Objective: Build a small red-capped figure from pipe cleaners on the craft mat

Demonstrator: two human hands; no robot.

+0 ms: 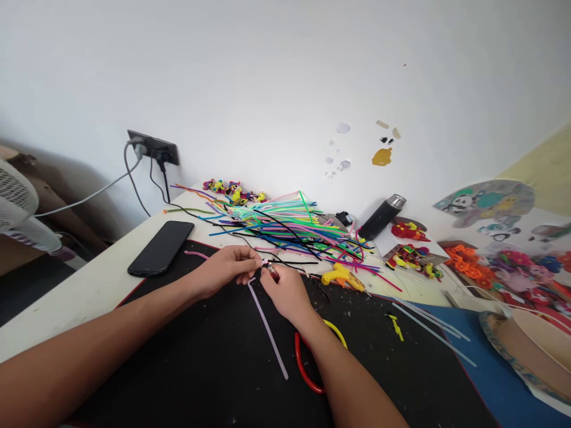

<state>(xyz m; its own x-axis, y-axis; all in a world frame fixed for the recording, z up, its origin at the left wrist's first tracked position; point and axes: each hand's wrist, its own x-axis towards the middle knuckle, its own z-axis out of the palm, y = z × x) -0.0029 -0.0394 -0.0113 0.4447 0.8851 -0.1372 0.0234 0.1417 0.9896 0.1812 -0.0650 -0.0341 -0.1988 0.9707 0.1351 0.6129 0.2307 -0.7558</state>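
Note:
My left hand (225, 267) is pinched on the top end of a pale lilac pipe cleaner (269, 327) that trails down across the black mat (200, 368). Facing it, my right hand (288, 291) is closed too, with a small red-tipped piece (273, 272) held at its fingertips right beside that end. Both hands meet over the mat's far edge, just in front of a heap of coloured pipe cleaners (289, 229).
A black phone (161, 248) lies left of the mat. Red-handled pliers (307, 362) rest under my right forearm. Nearby are a yellow glue gun (341, 276), a dark flask (381, 217), small colourful figures (413, 257), a wall socket (154, 147) and a fan (15, 202).

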